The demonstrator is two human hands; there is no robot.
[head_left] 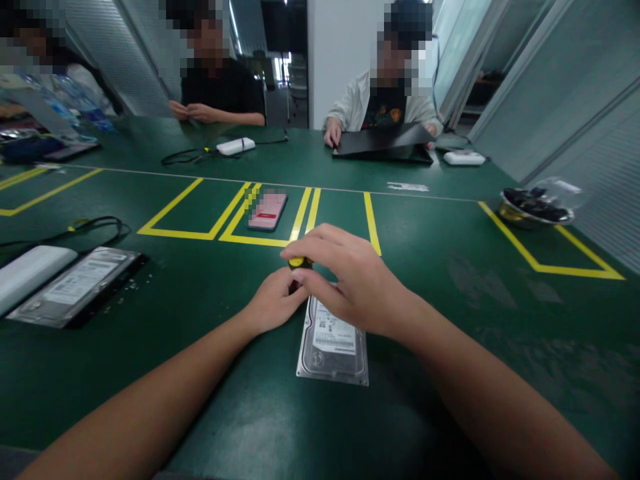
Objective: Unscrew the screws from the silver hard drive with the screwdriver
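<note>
A hard drive lies flat on the green table in front of me, label side up, its far end covered by my hands. Over that far end stands a screwdriver with a yellow-and-black handle; its tip is hidden. My right hand is closed on the top of the handle, thumb on the near side and fingers reaching over. Lower down, my left hand is closed around the screwdriver, its fingers partly hidden behind the handle and the right hand.
At left, a second hard drive lies beside a white power strip, with small bits scattered near it. A phone lies inside yellow tape marks. A bowl of dark parts stands right. Across the table, one person holds a black panel.
</note>
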